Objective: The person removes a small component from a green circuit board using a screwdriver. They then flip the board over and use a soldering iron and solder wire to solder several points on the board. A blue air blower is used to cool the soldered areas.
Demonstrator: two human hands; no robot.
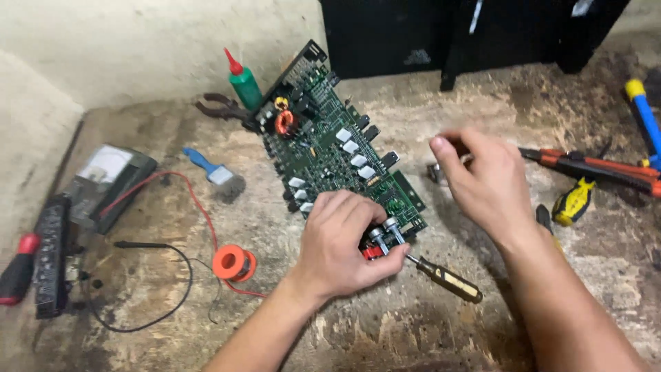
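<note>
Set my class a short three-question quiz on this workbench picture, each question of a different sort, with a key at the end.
1. True or false: the left hand rests on the near end of the green circuit board.
2. Which lies nearest the orange solder spool? A) the green glue bottle B) the red test lead C) the yellow-handled screwdriver
3. Fill in: beside the left thumb lies a screwdriver with a ____ handle.

Key
1. True.
2. B; the lead runs right beside the spool.
3. Brown. The right hand, off the board, pinches something too small to identify.
</note>
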